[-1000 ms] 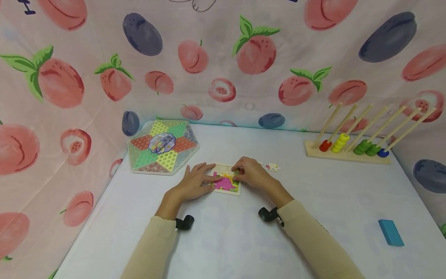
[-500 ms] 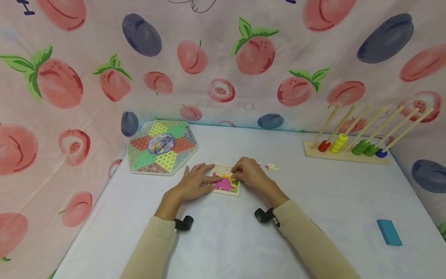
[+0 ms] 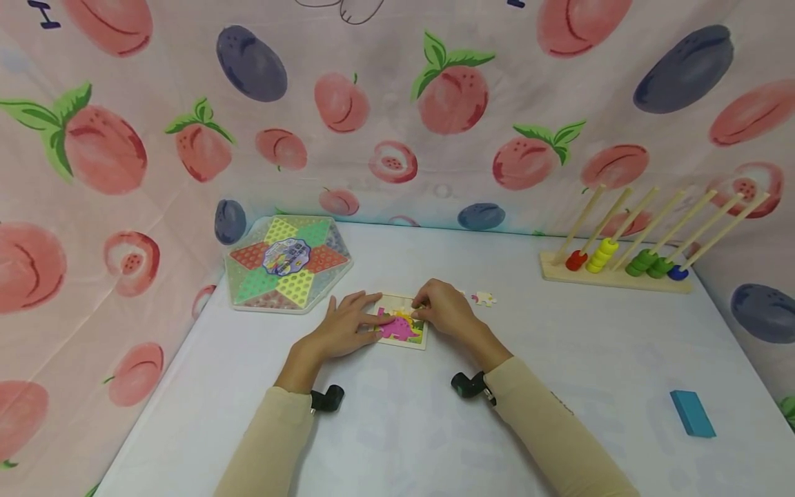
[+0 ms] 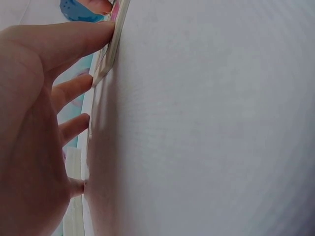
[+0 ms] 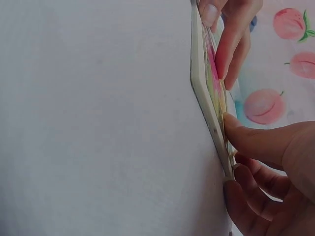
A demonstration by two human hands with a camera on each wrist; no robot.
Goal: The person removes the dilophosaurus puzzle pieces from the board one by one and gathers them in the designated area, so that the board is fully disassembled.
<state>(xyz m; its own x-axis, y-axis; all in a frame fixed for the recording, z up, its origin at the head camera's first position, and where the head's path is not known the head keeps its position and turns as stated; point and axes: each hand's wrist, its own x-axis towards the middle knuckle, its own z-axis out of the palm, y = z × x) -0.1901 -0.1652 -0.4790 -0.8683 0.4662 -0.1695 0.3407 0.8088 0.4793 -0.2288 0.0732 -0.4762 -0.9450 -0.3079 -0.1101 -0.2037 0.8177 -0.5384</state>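
Count: 1 jigsaw puzzle (image 3: 399,330) under two hands, 1 loose puzzle piece (image 3: 484,299) plainly visible on the white table (image 3: 397,428), plus a sliver of another (image 3: 462,293) mostly hidden behind my right hand (image 3: 444,307). Also 1 hexagonal Chinese checkers set (image 3: 287,257), 1 blue block (image 3: 692,414), 1 wooden peg stand (image 3: 611,276), 2 black wrist cameras (image 3: 328,398) on me, one per wrist.

Puzzle sits flat mid-table, between my hands. Pink dinosaur, yellow along its back, green foliage, pale wood frame (image 5: 198,81). Far strip shows pale wood colour.

Left hand (image 3: 348,324): fingers spread, loose, resting on the puzzle's left side, one fingertip on the dinosaur. Right: fingers curled at the far right corner, thumb on the puzzle's face, fingertips at the rim, so gripping there. Can't tell if a separate piece is between those fingertips.

Containers: the frame holds fitted pieces, seams too small to count. Checkers set shows a six-point star, 2 red, 2 green, 2 yellow, label in the centre; bits around the star too small to identify. Stand: 7 pegs, 5 bead stacks (image 3: 602,255): 1 red, 1 yellow, 2 green, 1 blue.
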